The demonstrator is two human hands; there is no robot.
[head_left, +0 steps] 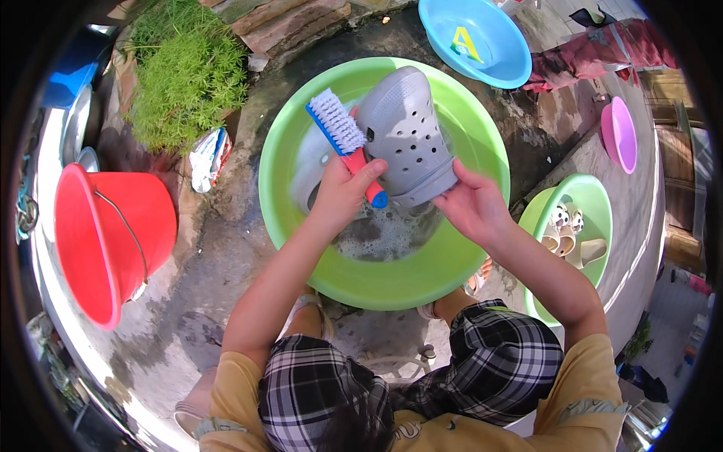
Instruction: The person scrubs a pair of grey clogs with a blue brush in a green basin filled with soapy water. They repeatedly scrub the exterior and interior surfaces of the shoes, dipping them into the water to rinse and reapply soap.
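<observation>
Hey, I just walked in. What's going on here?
A person is holding a brush in the left hand and a grey clog by its heel end in the right hand, above a big green basin of sudsy water. The bristles are right beside the clog; whether they touch is hard to tell. More shoes sit in a smaller green basin to the right.

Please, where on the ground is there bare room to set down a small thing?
Mostly bare: the concrete between the red bucket and the large green basin. Crowded: over that basin, the left hand holds the scrub brush and the right hand the gray clog; to its right, the small green basin with footwear stands close.
</observation>
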